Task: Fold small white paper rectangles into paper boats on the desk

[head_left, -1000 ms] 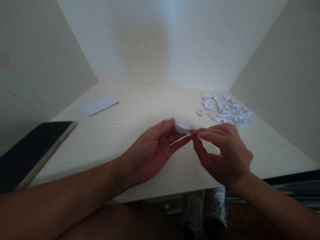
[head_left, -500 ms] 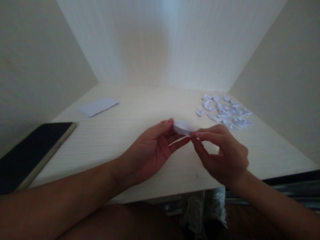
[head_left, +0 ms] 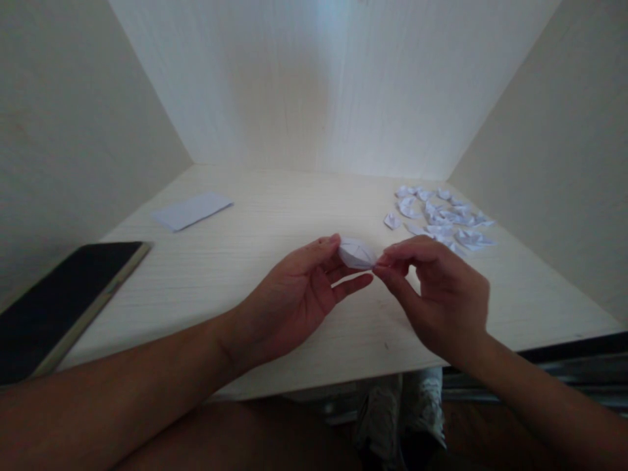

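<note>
Right hand's [head_left: 444,301] fingers are pinched onto the right tip of a small folded paper [head_left: 357,253], and the left hand [head_left: 294,294] has the other end between thumb and fingers. So that paper's up over the bench [head_left: 275,222], a bit right of center in the frame. Past it, a bunch of little white folded pieces [head_left: 473,239] sits center right. Over on the left there's a flat white sheet [head_left: 193,210], plus a dark-screened device [head_left: 73,288] at the left edge.

Device [head_left: 66,297] on counter [head_left: 294,203], L front; paper [head_left: 193,210] behind it, sl. R; paper pcs [head_left: 441,216] R rear; held pc [head_left: 357,253] ctr, btwn L hand [head_left: 294,297] & R hand [head_left: 444,297].
</note>
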`<state>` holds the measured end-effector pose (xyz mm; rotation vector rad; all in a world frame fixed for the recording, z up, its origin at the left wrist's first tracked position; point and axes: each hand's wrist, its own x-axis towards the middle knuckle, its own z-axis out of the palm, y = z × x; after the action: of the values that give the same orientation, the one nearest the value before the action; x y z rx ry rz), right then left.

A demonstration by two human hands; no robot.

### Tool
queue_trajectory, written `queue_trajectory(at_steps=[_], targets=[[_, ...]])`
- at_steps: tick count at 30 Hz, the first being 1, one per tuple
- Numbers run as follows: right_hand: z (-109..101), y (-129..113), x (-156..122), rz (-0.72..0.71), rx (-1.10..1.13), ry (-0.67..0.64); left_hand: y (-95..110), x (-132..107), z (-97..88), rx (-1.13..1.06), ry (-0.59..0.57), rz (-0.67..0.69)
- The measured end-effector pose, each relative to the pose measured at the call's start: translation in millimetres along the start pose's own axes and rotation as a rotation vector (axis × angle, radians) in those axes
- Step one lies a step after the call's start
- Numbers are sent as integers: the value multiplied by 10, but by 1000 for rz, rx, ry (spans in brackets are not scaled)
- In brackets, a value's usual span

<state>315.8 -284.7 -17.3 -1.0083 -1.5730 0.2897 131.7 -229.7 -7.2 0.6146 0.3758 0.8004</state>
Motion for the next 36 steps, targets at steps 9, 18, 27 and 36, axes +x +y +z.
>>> queue_trajectory(at_steps=[9, 18, 27, 36], targets=[[12, 16, 94, 601, 606, -112, 25, -10, 12, 19, 27, -48], [35, -35, 118, 807, 941, -127, 52, -27, -40, -5, -140, -115], [-26, -83, 181, 854, 1065, -146, 122, -19, -82, 60, -296, -132], [-41, -100, 165, 819, 982, -225, 80, -31, -117, 177, -236, -101]])
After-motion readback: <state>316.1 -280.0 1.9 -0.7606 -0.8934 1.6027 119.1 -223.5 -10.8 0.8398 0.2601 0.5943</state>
